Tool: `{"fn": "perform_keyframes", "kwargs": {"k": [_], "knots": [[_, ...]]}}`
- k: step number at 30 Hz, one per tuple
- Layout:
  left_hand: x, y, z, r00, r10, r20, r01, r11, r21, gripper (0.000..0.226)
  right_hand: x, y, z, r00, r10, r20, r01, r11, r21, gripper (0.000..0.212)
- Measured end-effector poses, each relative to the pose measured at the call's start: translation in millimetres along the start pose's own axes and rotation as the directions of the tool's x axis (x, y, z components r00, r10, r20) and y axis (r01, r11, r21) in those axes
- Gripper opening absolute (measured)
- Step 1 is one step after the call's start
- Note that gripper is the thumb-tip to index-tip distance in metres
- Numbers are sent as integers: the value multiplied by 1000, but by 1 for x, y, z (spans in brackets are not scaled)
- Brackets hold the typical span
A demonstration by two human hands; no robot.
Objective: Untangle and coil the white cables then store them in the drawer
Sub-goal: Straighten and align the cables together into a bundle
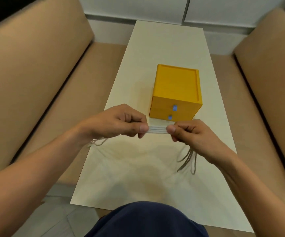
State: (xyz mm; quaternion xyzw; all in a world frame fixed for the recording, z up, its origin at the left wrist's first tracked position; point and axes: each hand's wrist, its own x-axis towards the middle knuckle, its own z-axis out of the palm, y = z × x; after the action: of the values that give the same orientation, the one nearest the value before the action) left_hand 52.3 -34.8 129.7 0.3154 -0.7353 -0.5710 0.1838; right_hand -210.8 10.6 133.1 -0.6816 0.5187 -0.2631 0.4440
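Several strands of white cable [157, 130] run taut between my two hands, held above the table. My left hand [117, 123] pinches the bundle at its left end, and loops of cable trail out below the wrist. My right hand [191, 134] pinches the right end, with loose loops hanging down under it toward the table. Just behind my hands stands a yellow drawer box [176, 86] with two drawers, both closed, each with a small blue handle.
A narrow cream table [138, 168] runs away from me. Tan sofas [27, 69] flank it on both sides. My dark blue knee [146, 221] shows at the bottom. A white wall closes the far end.
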Motion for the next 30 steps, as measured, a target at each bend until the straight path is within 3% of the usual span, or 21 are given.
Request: {"fn": "perform_keyframes", "kwargs": {"k": [3,6,9,13,17,21,26,30], "knots": [[-3,-4,7,997,66,-32,-71,976,-207,26,7,-7,-3,998,59,34,-57,997,-55,41],[-2,-9,3,997,45,-70,-63,958,-281,37,6,-15,-7,989,97,111,-92,995,-47,38],[-5,-10,-6,994,14,-111,-41,968,-248,42,3,-19,-9,977,88,194,-94,995,19,41],[-8,-8,-11,995,-25,-100,5,980,-200,44,5,-18,-15,977,94,190,-139,961,240,36],[-9,-2,-8,996,-48,-71,38,990,-134,34,7,-17,-21,978,62,201,-106,970,219,39],[-9,2,-4,994,-54,-91,43,992,-120,31,5,-19,-23,985,86,151,-118,969,218,39],[-7,0,-2,994,-76,-83,66,991,-117,32,-1,-23,-11,987,84,139,-140,870,472,29],[-3,2,-4,990,-106,-97,104,994,-29,36,3,-25,2,998,55,43,-70,857,511,29]]}}
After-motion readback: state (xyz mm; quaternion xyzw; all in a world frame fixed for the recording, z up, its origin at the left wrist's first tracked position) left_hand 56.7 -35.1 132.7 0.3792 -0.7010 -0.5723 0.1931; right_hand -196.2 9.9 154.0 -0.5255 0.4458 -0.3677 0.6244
